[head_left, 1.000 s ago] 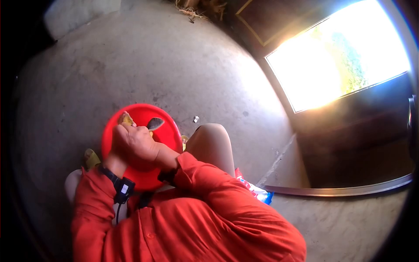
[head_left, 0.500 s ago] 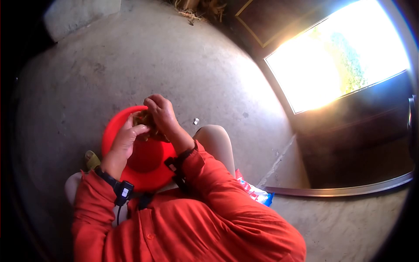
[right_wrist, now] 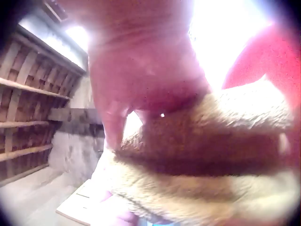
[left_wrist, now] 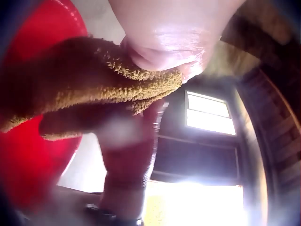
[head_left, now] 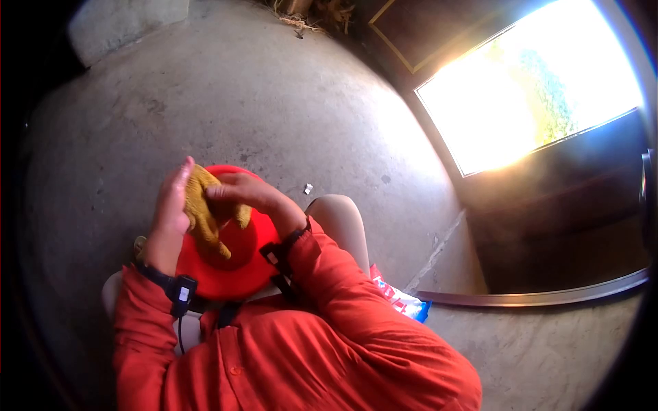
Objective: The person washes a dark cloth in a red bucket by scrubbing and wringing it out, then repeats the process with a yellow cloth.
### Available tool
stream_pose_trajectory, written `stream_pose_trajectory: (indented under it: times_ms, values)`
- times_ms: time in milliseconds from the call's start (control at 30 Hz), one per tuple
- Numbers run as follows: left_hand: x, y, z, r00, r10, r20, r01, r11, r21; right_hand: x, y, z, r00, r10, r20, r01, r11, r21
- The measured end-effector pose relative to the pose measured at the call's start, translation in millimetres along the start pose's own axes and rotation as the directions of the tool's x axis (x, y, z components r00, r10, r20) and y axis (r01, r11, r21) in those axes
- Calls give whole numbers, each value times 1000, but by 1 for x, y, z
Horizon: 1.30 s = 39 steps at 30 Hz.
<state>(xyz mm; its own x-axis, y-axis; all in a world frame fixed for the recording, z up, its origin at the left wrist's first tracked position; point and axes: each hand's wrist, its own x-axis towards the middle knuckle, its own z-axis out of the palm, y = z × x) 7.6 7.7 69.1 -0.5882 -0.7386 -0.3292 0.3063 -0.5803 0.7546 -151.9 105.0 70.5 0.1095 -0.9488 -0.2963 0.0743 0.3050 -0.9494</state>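
A mustard-yellow terry cloth (head_left: 199, 205) is bunched between both hands over a red basin (head_left: 233, 284), its loose ends hanging down. My left hand (head_left: 170, 205) holds the cloth from the left, fingers pointing up and away. From the right, my right hand (head_left: 250, 192) grips it, thumb laid across the top. In the left wrist view the folded cloth (left_wrist: 117, 92) sits tight under the wet-looking left hand (left_wrist: 164, 35). The right wrist view has the right hand (right_wrist: 146, 70) over thick folds of cloth (right_wrist: 197, 193); its fingertips are mostly hidden.
Between the person's knees sits the basin, on a grey concrete floor (head_left: 288, 109). A red, white and blue plastic packet (head_left: 404, 301) lies beside the right leg. One small white scrap (head_left: 308, 188) is on the floor. A bright opening (head_left: 534, 89) stands at the right.
The hands were clasped together low over the basin, then rose and drew apart around the bunched cloth. Now the cloth hangs more loosely, and the left hand has turned upright beside it.
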Motion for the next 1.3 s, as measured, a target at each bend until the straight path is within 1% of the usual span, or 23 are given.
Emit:
stream_pose_trajectory:
  times_ms: [67,100,133,200,300,367,400,433,467,500,533,600,633,733,867,900,933,1000,1067,1133,1200,1267,1300]
  values:
    - [3,14,-5,988,-135,-78,117,973,-199,-1,2,-2,997,60,49,-30,883,-468]
    - [2,18,-7,987,-110,-119,82,972,-219,-4,3,-1,998,61,-2,-54,876,-480]
    - [4,18,-8,977,-20,-211,-20,983,-184,-4,4,0,999,-1,-52,-18,931,-366]
    - [-3,23,-6,970,48,-239,-87,985,-152,2,3,3,980,-99,-171,77,988,-131]
    - [7,2,-21,972,-7,-235,-53,967,-248,8,6,11,941,-168,-293,201,976,87]
    - [8,-10,-24,985,-121,-125,80,953,-291,5,-9,25,932,-146,-332,219,956,193]
    - [8,-19,-25,982,-175,-69,146,941,-306,5,-13,35,891,-261,-371,310,947,79]
    - [14,-35,-36,992,-126,-8,119,956,-267,7,-15,45,839,-375,-395,393,919,-39]
    - [9,-36,-32,972,-218,88,235,912,-337,10,-14,54,775,-485,-405,464,872,-157]
    - [13,-46,-38,965,-209,160,259,865,-429,15,-6,61,683,-640,-353,501,761,-411]
    - [17,-57,-44,953,-199,231,292,808,-512,19,2,64,645,-722,-252,481,639,-600]
    - [17,-65,-40,953,-221,208,295,833,-468,12,-3,78,616,-785,-69,285,303,-909]
    - [12,-66,-35,957,-245,154,289,852,-438,8,-9,83,632,-774,-39,254,254,-933]
    - [2,-69,-17,956,-294,11,277,887,-371,40,26,52,740,-614,-275,-38,370,-928]
    - [6,-68,-20,960,-279,2,263,903,-340,36,13,56,771,-627,-116,-78,88,-993]
    - [7,-68,-24,962,-273,17,263,904,-336,27,9,65,684,-722,-106,46,187,-981]
    - [8,-67,-29,963,-267,35,263,904,-336,31,18,67,512,-859,2,252,148,-956]
    - [5,-66,-35,962,-268,52,269,904,-333,22,13,87,466,-879,102,187,-15,-982]
    - [5,-69,-34,959,-284,26,276,904,-326,33,30,70,712,-686,-153,-36,182,-983]
    - [7,-69,-28,954,-300,-9,282,907,-312,52,43,37,736,-635,-233,-108,230,-967]
    - [5,-68,-22,954,-297,-39,274,918,-287,46,33,44,736,-606,-302,-191,242,-951]
    - [3,-65,-20,956,-289,-53,266,927,-265,27,14,62,690,-724,-10,-16,-2,-1000]
    - [1,-67,-19,956,-289,-57,267,931,-250,28,22,70,632,-772,-68,98,166,-981]
